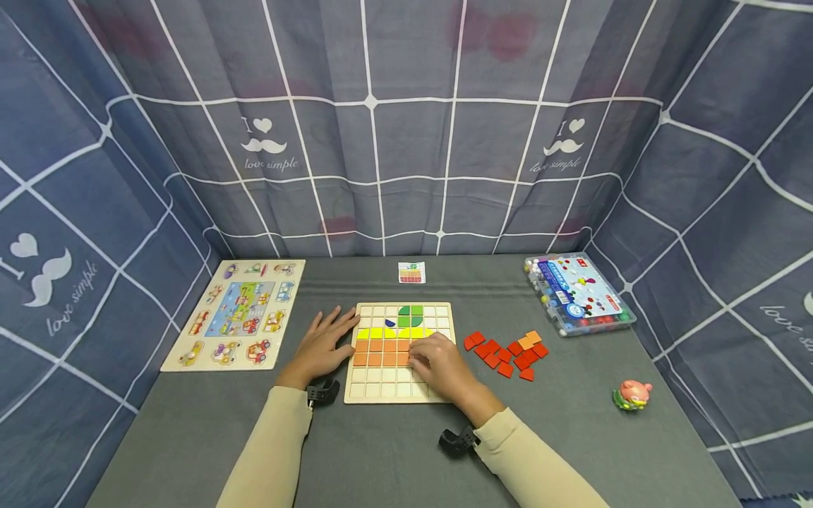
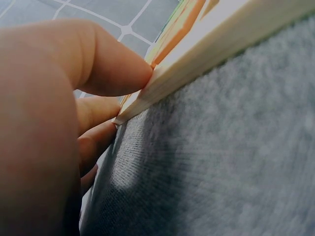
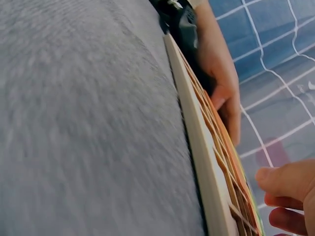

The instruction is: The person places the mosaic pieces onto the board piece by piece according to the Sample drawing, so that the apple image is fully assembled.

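Note:
A wooden grid board (image 1: 371, 389) lies on the table, with yellow tiles (image 1: 376, 332), two rows of orange tiles (image 1: 376, 353), green pieces (image 1: 410, 316) and a dark blue piece (image 1: 390, 323) in its cells. My left hand (image 1: 327, 344) rests at the board's left edge, fingers spread; in the left wrist view its thumb (image 2: 123, 73) touches the wooden side. Over the right part of the orange rows is my right hand (image 1: 442, 363), fingers bent down toward the cells. In the right wrist view its thumb (image 3: 280, 179) and fingertips show above the board; whether they hold a tile is hidden.
Loose red tiles (image 1: 504, 369) and a few orange ones (image 1: 528, 340) lie right of the board. A small pattern card (image 1: 411, 273) sits behind it. Left is a picture puzzle board (image 1: 171, 360); right, a clear bead box (image 1: 581, 293) and a pig figurine (image 1: 632, 394).

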Motion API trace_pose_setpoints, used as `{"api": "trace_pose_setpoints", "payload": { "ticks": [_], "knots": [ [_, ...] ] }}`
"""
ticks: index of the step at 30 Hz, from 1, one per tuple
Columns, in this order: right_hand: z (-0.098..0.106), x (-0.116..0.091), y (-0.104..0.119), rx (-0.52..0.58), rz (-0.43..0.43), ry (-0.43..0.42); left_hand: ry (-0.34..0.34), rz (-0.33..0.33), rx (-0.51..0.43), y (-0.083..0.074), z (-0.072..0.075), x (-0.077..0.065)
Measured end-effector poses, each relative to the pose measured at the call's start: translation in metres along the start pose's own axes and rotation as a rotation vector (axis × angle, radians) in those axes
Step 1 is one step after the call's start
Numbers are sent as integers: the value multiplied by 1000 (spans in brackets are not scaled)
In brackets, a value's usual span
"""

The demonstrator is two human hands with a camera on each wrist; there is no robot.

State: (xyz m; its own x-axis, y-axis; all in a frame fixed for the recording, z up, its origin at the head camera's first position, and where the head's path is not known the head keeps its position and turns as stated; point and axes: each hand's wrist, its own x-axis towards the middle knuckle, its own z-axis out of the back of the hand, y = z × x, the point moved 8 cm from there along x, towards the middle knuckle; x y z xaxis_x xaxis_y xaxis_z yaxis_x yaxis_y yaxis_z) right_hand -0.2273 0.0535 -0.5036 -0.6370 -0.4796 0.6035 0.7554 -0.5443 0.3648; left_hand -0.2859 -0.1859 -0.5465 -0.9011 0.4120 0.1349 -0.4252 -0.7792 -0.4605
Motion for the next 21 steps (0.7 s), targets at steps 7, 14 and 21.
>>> {"api": "trace_pose_setpoints", "payload": {
  "ticks": [7,14,21],
  "knots": [
    [33,-11,-33,-33,-89,-64,-1,7,0,0,0,0],
    [84,-37,-92,-115,-264,-115,3,21,8,2,-2,0],
    [125,-77,-138,-200,-383,-182,0,19,9,2,-2,1]
  ]
}}
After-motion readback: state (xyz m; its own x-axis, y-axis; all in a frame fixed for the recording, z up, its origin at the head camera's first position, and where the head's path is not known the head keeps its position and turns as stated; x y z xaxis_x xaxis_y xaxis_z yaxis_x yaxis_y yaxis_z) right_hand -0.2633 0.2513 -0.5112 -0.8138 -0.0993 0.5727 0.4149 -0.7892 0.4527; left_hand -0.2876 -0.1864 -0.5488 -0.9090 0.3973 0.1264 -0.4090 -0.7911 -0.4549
